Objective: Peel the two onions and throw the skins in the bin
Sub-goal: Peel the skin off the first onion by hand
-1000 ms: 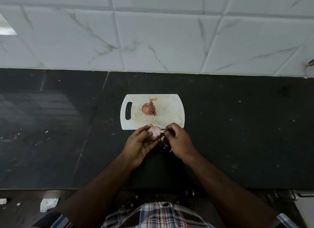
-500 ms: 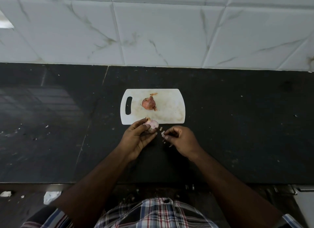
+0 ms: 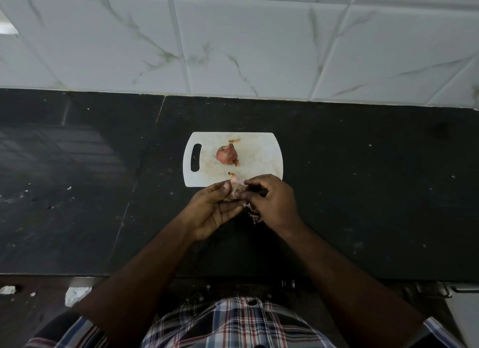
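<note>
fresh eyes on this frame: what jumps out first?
The two hands meeting mid-frame at the near edge of the white cutting board: the left hand holds a pale, partly peeled onion while the right hand picks at it, loose skin hanging below. Next, the unpeeled reddish onion lying alone mid-board, bright against the dark countertop.

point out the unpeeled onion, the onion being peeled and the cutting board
unpeeled onion (image 3: 227,154), head view, middle of its reddish skin
onion being peeled (image 3: 237,186), head view, pale flesh showing between the two hands
cutting board (image 3: 261,155), head view, bare white surface right of the unpeeled onion
</note>
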`<state>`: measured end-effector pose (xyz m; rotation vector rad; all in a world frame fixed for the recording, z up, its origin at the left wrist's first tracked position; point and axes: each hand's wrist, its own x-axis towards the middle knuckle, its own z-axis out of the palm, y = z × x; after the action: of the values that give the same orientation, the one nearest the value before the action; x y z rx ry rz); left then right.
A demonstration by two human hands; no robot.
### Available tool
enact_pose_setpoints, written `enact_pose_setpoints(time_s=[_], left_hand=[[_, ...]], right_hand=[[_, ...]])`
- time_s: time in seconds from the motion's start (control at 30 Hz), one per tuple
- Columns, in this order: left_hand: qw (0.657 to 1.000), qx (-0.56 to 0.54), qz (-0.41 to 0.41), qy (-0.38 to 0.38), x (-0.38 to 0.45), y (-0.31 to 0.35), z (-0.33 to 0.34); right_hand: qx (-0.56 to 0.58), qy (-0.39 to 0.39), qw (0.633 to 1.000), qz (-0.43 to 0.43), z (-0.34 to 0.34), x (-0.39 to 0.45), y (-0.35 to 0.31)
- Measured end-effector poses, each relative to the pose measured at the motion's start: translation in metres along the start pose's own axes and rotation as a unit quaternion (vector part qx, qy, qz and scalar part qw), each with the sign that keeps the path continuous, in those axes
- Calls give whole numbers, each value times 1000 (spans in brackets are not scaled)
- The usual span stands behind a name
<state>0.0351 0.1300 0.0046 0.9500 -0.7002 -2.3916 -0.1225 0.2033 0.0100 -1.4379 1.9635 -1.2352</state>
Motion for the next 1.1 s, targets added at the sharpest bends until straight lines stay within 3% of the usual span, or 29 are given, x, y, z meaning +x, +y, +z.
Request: enact_pose_setpoints(time_s=[0.17, 0.4, 0.5, 0.6, 0.67, 0.8, 0.9, 1.1], left_hand=[[1000, -9, 8, 4, 0, 3, 1], [998, -8, 51, 36, 4, -6, 5], [997, -7, 64, 48, 5, -7, 9], [997, -36, 55, 46, 4, -5, 8], [997, -58, 42, 40, 4, -4, 5], [998, -49, 32, 29, 3, -3, 0], [999, -18, 26, 18, 2, -3, 0], [999, 1, 38, 22, 1, -5, 3]], right_hand=[[4, -15, 1000, -1, -3, 1, 1], [-8, -76, 995, 67, -8, 7, -1], [38, -108, 991, 75, -4, 3, -8], [82, -88, 988, 100, -9, 5, -10], [62, -73, 989, 117, -16, 8, -1], [17, -125, 982, 141, -22, 7, 13], [43, -97, 987, 123, -18, 12, 6], [-32, -47, 992, 111, -7, 6, -6]])
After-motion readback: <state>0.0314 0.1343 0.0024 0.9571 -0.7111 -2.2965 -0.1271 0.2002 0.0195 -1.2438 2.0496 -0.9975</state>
